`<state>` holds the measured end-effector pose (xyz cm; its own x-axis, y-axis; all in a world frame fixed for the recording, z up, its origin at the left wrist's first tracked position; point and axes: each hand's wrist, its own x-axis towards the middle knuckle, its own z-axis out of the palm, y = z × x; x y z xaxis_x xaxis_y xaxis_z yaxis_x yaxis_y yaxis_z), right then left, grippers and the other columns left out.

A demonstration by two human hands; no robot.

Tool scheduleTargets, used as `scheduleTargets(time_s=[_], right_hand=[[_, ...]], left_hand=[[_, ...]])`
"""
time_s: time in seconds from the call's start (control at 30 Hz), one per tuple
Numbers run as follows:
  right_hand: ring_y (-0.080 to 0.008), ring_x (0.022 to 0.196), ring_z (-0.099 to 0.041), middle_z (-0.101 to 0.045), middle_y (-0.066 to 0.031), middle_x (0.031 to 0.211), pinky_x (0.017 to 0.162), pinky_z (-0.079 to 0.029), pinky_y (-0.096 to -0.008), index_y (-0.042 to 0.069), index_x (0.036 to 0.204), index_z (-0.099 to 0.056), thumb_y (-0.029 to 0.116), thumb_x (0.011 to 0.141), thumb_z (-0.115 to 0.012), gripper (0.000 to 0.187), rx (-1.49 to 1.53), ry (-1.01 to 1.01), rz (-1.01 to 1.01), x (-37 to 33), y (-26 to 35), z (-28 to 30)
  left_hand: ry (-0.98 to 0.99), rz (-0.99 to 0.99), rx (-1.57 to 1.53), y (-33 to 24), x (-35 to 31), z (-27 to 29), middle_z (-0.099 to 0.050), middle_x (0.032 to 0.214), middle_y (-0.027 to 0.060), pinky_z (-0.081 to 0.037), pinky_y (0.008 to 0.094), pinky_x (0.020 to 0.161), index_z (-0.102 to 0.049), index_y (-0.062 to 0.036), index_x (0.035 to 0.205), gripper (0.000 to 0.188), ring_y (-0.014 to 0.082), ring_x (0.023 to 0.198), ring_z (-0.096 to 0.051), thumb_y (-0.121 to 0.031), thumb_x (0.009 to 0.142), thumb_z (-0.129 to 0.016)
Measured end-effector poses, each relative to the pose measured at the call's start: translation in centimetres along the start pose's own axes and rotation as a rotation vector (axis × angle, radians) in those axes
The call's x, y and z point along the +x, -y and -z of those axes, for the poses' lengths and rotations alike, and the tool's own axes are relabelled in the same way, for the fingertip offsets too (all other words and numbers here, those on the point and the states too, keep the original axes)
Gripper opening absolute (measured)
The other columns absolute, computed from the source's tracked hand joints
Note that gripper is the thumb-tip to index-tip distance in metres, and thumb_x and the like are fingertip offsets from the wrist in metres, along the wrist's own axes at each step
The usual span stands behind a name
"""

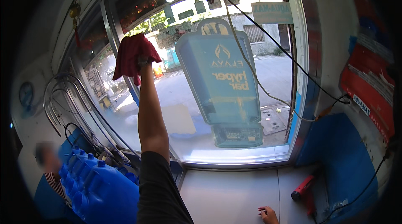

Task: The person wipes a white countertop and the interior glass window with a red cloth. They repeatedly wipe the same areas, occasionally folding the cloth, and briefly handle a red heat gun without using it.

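Note:
My left arm reaches up and forward to the large glass window (176, 125). A dark red cloth (132, 56) is bunched in my left hand (143, 61) against or just before the pane; it hides most of the fingers. To the right of the cloth, a big blue-grey decal (192, 81) covers the middle of the glass. My right hand (268, 215) is low at the bottom edge, over the pale ledge (230, 186). Its fingers are loosely bent and apart, with nothing seen in them.
Blue water jugs (111, 192) stand at lower left, beside curved metal pipes (52, 102). A person (52, 169) is behind them. A red gun-shaped tool (302, 188) lies right on the ledge. A black cable (268, 42) and a pale one (251, 67) hang across the window.

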<state>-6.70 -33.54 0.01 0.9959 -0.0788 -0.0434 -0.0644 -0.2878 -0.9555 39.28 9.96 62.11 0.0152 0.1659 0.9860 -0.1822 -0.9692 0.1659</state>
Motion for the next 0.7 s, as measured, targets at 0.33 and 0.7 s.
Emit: scheduleTargets(time_s=[0.33,0.7], right_hand=[[-0.0223,0.086,-0.072,-0.069,-0.0148,0.102,0.079,-0.056,-0.032,-0.002,0.108,-0.065,-0.002,0.091,-0.047,0.025,0.227,0.04,0.067,4.2,2.8,-3.0],[-0.0233,0.087,-0.07,-0.068,-0.0148,0.101,0.077,-0.055,-0.0328,-0.001,0.102,-0.068,-0.001,0.09,-0.049,0.023,0.051,-0.054,0.092,1.2,1.2,-0.6]], left_hand=[[0.076,-0.392,-0.481,-14.1,-10.0,-0.7,-0.059,0.12,0.0242,-0.034,0.0526,0.111,-0.059,0.0025,0.123,0.055,0.0457,0.115,-0.054,-0.037,0.085,-0.066],[0.077,-0.785,0.171,-10.3,6.7,-0.1,-0.063,0.096,0.0279,-0.039,0.0563,0.102,-0.068,-0.0022,0.106,0.052,0.0467,0.102,-0.057,-0.047,0.078,-0.067]])
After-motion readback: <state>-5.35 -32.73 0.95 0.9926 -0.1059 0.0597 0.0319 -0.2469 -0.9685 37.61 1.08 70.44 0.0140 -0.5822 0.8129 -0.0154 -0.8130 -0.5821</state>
